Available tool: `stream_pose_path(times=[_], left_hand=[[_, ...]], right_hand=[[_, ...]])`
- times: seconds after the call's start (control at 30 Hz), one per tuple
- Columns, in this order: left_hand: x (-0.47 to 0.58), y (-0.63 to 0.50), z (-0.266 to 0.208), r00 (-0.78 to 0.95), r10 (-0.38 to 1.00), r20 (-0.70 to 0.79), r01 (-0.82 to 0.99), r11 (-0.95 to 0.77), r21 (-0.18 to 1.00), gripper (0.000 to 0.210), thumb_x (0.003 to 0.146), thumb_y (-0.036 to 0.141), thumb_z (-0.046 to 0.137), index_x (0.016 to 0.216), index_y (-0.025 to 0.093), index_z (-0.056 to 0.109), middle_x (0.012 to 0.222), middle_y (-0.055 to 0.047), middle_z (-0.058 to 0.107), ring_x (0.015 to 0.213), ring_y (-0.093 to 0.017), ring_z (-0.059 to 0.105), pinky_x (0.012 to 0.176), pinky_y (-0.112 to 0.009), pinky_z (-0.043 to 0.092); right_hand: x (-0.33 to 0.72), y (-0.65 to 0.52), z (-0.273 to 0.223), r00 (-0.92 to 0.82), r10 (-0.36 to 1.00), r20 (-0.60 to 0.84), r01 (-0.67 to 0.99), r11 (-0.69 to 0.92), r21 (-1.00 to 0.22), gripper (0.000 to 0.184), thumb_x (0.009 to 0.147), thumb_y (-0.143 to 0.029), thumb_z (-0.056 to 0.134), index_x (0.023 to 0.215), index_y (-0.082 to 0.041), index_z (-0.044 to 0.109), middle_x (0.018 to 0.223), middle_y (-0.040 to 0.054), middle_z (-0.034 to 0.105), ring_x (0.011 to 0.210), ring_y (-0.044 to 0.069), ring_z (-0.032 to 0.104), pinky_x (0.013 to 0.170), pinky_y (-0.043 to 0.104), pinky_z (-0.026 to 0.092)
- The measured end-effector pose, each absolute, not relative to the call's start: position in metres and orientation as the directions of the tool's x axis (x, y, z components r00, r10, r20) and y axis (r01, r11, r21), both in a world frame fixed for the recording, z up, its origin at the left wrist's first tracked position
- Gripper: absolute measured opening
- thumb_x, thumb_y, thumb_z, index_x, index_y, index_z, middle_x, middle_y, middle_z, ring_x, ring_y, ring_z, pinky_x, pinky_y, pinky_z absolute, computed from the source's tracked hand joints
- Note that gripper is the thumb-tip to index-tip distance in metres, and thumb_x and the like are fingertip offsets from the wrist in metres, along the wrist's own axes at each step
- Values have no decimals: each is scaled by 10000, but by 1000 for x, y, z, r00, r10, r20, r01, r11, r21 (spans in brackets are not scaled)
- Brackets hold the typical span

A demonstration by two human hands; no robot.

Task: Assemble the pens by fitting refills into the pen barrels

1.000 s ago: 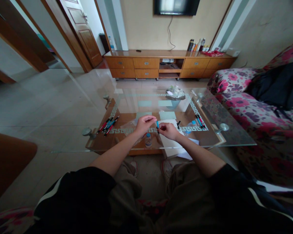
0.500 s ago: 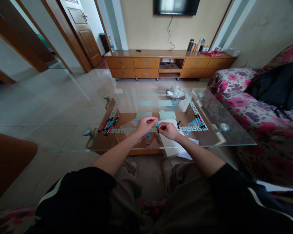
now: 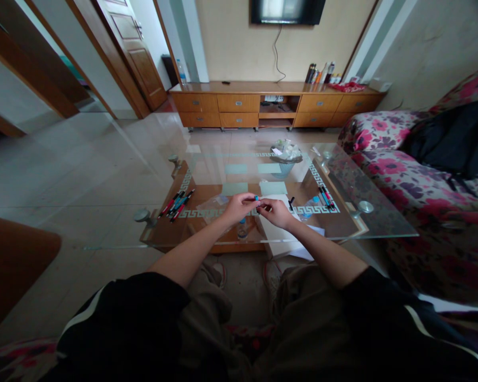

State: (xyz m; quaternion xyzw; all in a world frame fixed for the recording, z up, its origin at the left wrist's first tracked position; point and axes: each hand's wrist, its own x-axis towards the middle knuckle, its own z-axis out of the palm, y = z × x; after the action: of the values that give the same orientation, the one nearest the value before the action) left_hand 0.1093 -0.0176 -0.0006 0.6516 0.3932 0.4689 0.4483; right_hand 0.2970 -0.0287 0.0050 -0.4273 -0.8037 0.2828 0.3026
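Observation:
My left hand (image 3: 238, 207) is closed, thumb and fingers pinching a small blue pen (image 3: 257, 198) whose blue end shows above the fingertips. Against it, my right hand (image 3: 276, 213) is closed too, fingers on the lower part. Most of the pen is hidden by the fingers. Both hands hover over the glass table (image 3: 207, 228). A black pen piece (image 3: 291, 203) sits just right of my right hand. Several red, blue and black pens (image 3: 177, 205) lie in a pile on the left, and a smaller group of pens (image 3: 326, 198) is on the right.
Under the glass are a blue-capped bottle (image 3: 242, 229), another bottle (image 3: 311, 206) and white paper (image 3: 279, 233). A filled waste basket (image 3: 286, 168) stands beyond. A flowered sofa (image 3: 386, 164) is on the right; a wooden TV cabinet (image 3: 239, 103) stands along the wall.
My left fingers have come down and closed around the blue pen, so less of it shows. The hands are now closer together, fingertips meeting. The pens on the table have not moved.

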Motion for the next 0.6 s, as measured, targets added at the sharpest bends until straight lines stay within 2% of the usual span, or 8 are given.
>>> stream_pose_path(times=[0.17, 0.27, 0.37, 0.47, 0.6], left_hand=[[108, -16, -3, 159, 942, 296, 45, -306, 951, 262, 806, 387, 720, 880, 149, 637, 874, -53, 717, 840, -168, 688, 794, -287, 552], [107, -16, -2, 123, 955, 269, 35, -275, 961, 308, 812, 376, 717, 1012, 165, 615, 844, -45, 720, 782, -169, 703, 754, -290, 562], [106, -17, 0, 89, 966, 242, -6, -243, 970, 396, 825, 386, 705, 1138, 186, 566, 823, -40, 726, 741, -178, 717, 715, -300, 576], [107, -18, 3, 83, 966, 245, -41, -242, 969, 379, 823, 391, 706, 1106, 182, 568, 839, -52, 734, 765, -190, 726, 715, -304, 584], [108, -18, 3, 96, 963, 251, 1, -252, 968, 381, 809, 392, 725, 1093, 169, 604, 810, -45, 732, 766, -191, 725, 732, -307, 585]], right_hand=[[305, -22, 5, -332, 914, 234, 590, 395, -704, 377, 770, -42, 512, 1071, -165, 704, 1015, 47, 739, 715, 126, 621, 748, 244, 479], [312, -18, 3, -267, 938, 223, 633, 345, -693, 364, 765, -39, 514, 1061, -154, 693, 992, 56, 732, 684, 124, 606, 734, 249, 481], [314, -19, 1, -391, 888, 243, 634, 451, -628, 254, 777, -142, 628, 1024, -152, 685, 950, 55, 708, 633, 116, 565, 687, 250, 460], [311, -24, 2, -532, 803, 270, 591, 580, -560, 229, 765, -216, 712, 986, -162, 678, 914, 49, 681, 697, 133, 573, 692, 246, 436], [302, -30, 8, -586, 763, 273, 581, 630, -515, 168, 797, -240, 718, 945, -179, 667, 867, 35, 663, 739, 144, 579, 689, 240, 404]])
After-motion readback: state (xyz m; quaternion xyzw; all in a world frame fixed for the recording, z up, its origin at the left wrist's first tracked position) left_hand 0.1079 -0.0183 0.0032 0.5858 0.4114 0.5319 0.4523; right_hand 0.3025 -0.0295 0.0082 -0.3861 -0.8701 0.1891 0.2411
